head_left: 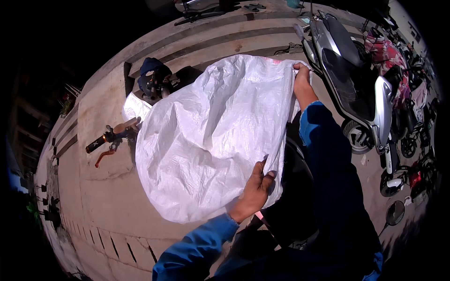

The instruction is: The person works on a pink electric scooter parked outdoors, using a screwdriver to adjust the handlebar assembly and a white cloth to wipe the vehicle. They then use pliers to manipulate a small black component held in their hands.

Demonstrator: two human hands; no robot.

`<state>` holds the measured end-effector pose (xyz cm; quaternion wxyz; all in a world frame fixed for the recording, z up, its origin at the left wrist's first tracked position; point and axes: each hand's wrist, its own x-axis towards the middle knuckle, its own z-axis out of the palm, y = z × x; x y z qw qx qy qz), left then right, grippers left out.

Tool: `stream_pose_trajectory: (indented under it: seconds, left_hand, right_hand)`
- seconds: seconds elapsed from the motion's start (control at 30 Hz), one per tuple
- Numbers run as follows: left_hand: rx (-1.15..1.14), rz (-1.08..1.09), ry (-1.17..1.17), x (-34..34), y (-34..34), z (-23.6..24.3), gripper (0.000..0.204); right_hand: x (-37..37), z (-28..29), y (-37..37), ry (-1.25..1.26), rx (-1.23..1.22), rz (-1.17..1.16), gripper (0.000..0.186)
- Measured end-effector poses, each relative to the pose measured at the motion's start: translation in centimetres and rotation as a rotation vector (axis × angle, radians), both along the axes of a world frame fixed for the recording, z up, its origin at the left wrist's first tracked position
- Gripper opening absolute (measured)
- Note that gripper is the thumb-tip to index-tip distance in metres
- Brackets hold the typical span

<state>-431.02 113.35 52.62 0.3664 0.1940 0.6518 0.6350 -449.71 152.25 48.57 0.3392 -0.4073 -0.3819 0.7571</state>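
A large white woven plastic sack (pixel 206 136) fills the middle of the view, crumpled and spread out in front of me. My left hand (pixel 253 193) pinches its near edge between thumb and fingers. Farther up on the right, my right hand (pixel 302 78) grips the sack's far corner, fingers curled over the fabric. The edge between the two hands is pulled fairly straight. Past the sack's left side shows a handlebar grip (pixel 108 138) with an orange lever (pixel 104 158). What lies beneath the sack is hidden.
A silver and black scooter (pixel 337 70) stands close on the right, with more parked motorbikes (pixel 412 145) beyond it. Concrete steps (pixel 201 40) run across the back. A dark blue covered object (pixel 153 75) sits just behind the sack. A round mirror (pixel 395 213) is at lower right.
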Motion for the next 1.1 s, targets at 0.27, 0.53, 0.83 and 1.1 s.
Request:
stream_pose_trajectory:
  seconds: [0.27, 0.53, 0.83, 1.1]
  left_hand:
    - [0.152, -0.379, 0.257, 3.3, 1.2, 8.8, 0.054]
    - [0.673, 0.773, -0.031, -4.8, -11.8, 15.7, 0.054]
    - [0.488, 0.974, 0.276, -7.8, -23.2, 17.4, 0.046]
    - [0.431, 1.025, 0.306, -7.5, -26.4, 18.3, 0.039]
  right_hand:
    - [12.3, 12.2, 2.2, 0.600, 0.078, 0.374, 0.043]
    - [14.9, 11.2, -5.3, -0.960, 0.842, 1.168, 0.095]
    - [4.1, 12.0, -8.3, -0.466, 2.434, 0.365, 0.074]
    - [-5.2, 11.0, -20.8, 0.041, 1.876, 0.469, 0.028]
